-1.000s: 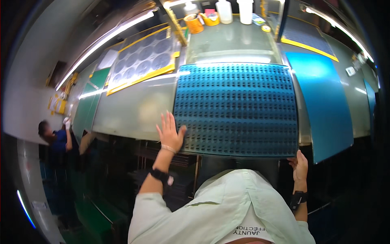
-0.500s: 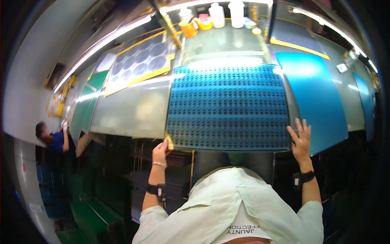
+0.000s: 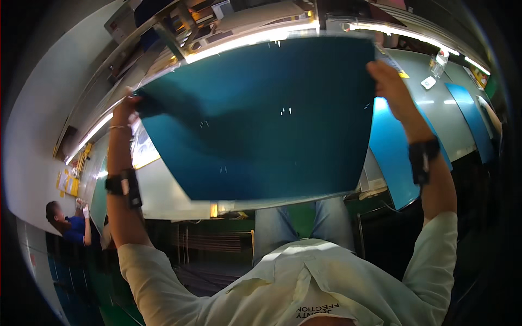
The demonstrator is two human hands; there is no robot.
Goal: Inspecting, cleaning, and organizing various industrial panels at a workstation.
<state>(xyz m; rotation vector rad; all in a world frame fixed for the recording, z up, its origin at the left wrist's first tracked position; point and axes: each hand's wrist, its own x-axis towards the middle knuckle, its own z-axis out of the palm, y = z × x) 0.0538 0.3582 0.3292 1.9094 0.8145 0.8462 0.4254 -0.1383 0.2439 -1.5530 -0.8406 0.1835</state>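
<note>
Person's wearing a pale green short-sleeved shirt (image 3: 359, 282) at 6 o'clock — white lettered top (image 3: 315, 299) is peeking through. Blue jeans (image 3: 333, 220) are showing at 5. Black arm straps (image 3: 423, 157) are sitting at 9 and 3 — pale bracelet (image 3: 117, 127) at 9:30.

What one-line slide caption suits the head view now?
Left hand and right hand hold up a blue sheet over the bench; a second sheet lies to the right.
</note>
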